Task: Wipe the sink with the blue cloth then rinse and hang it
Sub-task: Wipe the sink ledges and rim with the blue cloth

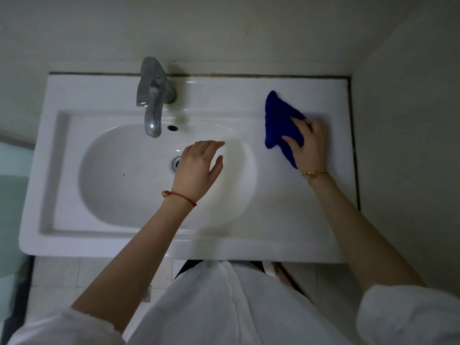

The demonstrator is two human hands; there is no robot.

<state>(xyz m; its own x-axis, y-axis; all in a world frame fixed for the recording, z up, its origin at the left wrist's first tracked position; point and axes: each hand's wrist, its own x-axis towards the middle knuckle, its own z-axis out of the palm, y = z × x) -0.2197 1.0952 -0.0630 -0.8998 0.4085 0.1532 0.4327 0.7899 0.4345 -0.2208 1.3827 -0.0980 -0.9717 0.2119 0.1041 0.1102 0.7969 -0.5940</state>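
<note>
Blue cloth (281, 125) lies bunched on sink (286, 220) ledge, right of basin. Right hand (310, 145) presses on it, fingers curled gripping cloth. Left hand (199, 166) over basin nr drain (175, 163), fingers loose, empty. Faucet (153, 95) far left.

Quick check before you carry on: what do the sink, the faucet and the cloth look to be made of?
Sink: probably glazed ceramic, white and glossy, with bright highlights on the rim. Faucet: metal, seemingly chromed but dulled, grey with patchy reflections. Blue cloth: soft, matte, fuzzy-looking fabric, possibly microfibre, bunched under the right hand.
</note>
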